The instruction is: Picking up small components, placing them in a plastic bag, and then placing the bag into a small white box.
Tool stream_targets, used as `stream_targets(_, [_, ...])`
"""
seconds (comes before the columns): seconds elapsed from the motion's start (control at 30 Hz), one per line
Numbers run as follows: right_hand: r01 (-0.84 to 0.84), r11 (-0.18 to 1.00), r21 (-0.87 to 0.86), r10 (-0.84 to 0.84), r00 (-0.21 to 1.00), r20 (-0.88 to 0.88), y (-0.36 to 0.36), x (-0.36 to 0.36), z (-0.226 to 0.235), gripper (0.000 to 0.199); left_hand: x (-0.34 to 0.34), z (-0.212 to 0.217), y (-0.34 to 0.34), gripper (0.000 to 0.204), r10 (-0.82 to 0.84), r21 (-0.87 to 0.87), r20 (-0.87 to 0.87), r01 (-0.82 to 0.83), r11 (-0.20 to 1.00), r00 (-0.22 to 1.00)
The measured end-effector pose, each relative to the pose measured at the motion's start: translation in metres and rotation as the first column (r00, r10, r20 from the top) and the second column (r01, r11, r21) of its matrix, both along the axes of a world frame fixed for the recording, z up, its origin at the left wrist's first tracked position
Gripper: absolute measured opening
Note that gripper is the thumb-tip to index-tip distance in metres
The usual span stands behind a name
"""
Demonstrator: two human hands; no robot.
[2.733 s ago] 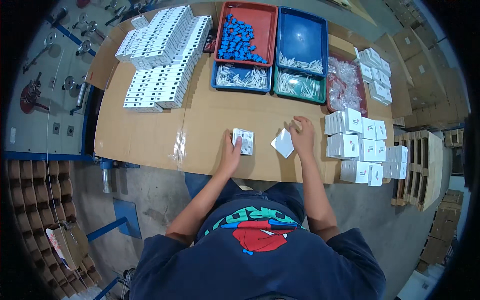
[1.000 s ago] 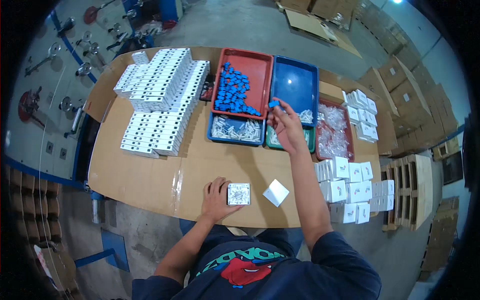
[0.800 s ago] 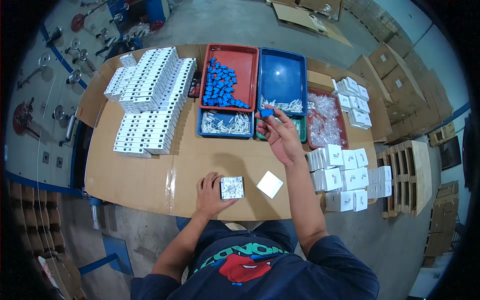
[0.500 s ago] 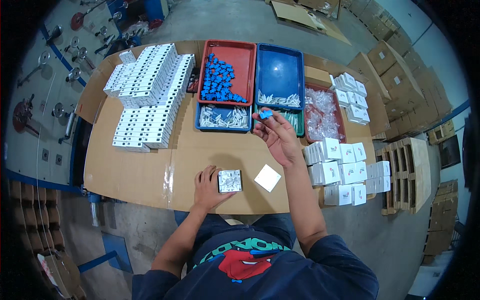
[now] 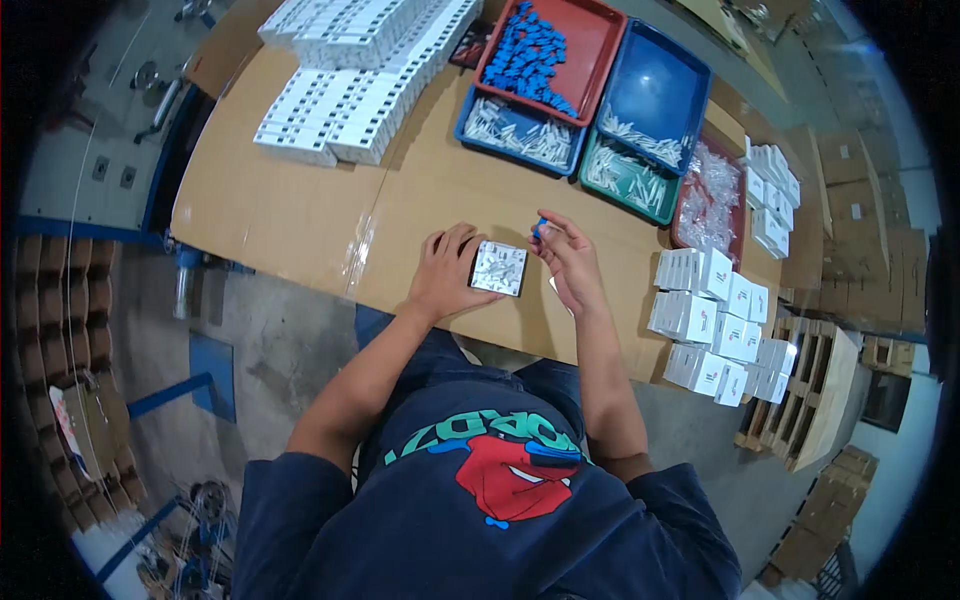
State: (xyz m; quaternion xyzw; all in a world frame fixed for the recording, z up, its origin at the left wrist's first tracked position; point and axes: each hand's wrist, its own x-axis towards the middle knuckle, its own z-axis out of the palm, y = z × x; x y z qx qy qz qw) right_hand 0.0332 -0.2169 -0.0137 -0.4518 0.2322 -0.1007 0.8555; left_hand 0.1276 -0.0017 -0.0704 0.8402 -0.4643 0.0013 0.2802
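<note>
My left hand [image 5: 446, 274] is closed round the side of a small square box [image 5: 499, 268], which sits on the table near its front edge. The open top shows a whitish, uneven content that I cannot make out in detail. Just right of the box, my right hand [image 5: 572, 264] pinches a small blue plastic piece [image 5: 540, 230] between thumb and fingers, above the table. A white square card or lid [image 5: 560, 291] lies beneath the right hand, mostly hidden by it.
At the back, a red tray [image 5: 603, 50] holds similar blue pieces. Blue [image 5: 646, 75], green [image 5: 597, 186] and lower blue [image 5: 467, 137] trays hold small white sticks. Another red tray [image 5: 741, 215] has clear plastic bags. White boxes stand stacked left [image 5: 345, 105] and right [image 5: 715, 320].
My right hand has come down from near the trays toward the box, carrying the blue piece. It now covers most of the white square. The head view has turned and shifted.
</note>
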Motion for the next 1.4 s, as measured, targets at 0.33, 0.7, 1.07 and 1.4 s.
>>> stream_targets(0.33, [-0.289,0.635,-0.716,0.069,0.945,-0.32,0.044,-0.001,-0.04,0.045,-0.002,0.002,0.006,0.103,0.005,0.018,-0.097,-0.003,1.0,0.995])
stream_targets(0.7, [-0.357,0.129,-0.925,0.026,0.934,-0.356,0.06,0.015,-0.038,0.032,0.0,-0.003,0.004,0.108,0.026,0.037,-0.087,-0.023,0.999,0.996])
stream_targets(1.07, [-0.388,0.111,-0.915,0.019,0.921,-0.389,0.062,0.018,-0.04,0.031,0.001,-0.003,0.004,0.107,0.034,0.061,-0.055,-0.03,0.998,0.998])
stream_targets(1.4, [-0.428,0.162,-0.889,0.023,0.902,-0.431,0.057,0.02,-0.034,0.035,0.0,-0.006,0.003,0.105,0.03,0.044,-0.068,-0.027,0.999,0.997])
